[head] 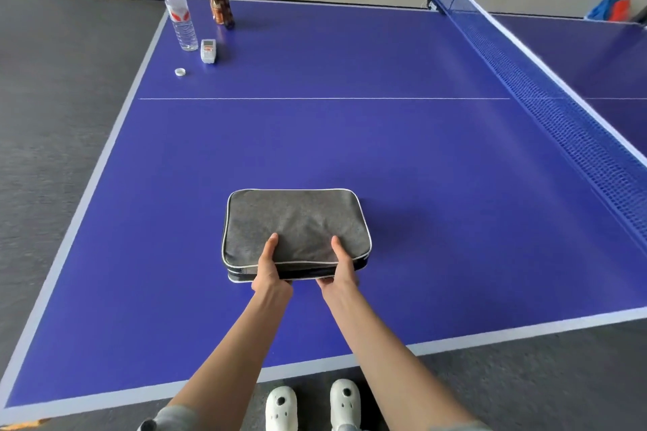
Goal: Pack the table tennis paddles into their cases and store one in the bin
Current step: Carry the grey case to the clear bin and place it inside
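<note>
A grey rectangular paddle case (297, 220) with white piping lies flat on the blue table tennis table (385, 150), near its front edge. The case looks closed. My left hand (269, 269) grips the case's near edge, thumb on top and fingers underneath. To its right, my right hand (341, 271) holds the same edge in the same way. No paddle and no bin are in view.
At the far left corner stand a clear water bottle (180, 16) and a brown drink bottle (220, 3), with a small white device (208, 51) and a bottle cap (180, 72) beside them. The net (546, 94) runs along the right. Grey carpet surrounds the table.
</note>
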`<state>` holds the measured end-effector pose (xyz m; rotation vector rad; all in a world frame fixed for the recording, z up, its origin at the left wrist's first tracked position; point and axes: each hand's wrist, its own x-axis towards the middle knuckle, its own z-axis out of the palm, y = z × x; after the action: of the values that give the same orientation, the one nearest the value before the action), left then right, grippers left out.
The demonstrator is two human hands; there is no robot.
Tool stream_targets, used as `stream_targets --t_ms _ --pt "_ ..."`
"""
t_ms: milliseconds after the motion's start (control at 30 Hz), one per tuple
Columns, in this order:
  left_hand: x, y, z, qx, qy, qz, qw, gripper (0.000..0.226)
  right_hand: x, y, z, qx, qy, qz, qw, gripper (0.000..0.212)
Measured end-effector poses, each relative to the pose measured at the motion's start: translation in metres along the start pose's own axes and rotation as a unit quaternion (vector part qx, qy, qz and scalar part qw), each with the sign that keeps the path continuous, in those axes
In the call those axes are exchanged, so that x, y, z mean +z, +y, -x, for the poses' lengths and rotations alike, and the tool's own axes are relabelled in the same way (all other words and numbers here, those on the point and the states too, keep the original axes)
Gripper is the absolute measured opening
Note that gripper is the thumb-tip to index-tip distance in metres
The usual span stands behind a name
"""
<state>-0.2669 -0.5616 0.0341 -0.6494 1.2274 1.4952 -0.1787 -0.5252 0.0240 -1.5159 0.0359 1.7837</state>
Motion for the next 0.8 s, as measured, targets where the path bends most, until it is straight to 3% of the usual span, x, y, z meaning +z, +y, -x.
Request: stream_targets --t_ms 167,367,800 --pt "0.005 -0.027 0.021 -0.005 -0.044 -0.05 0.998 0.068 -0.038 -0.016 0.011 -0.044 0.011 -0.063 0.997 0.057" --pt "0.04 -0.105 0.068 -0.03 -0.121 -0.145 0.982 0.064 -0.121 -0.069 0.039 -0.112 0.05 -0.184 0.975 0.052" --pt "0.114 -0.416 0.221 -0.144 -0.296 -0.342 0.88 0.061 -0.423 -0.235 0.11 -0.263 0.148 -0.372 0.878 0.048"
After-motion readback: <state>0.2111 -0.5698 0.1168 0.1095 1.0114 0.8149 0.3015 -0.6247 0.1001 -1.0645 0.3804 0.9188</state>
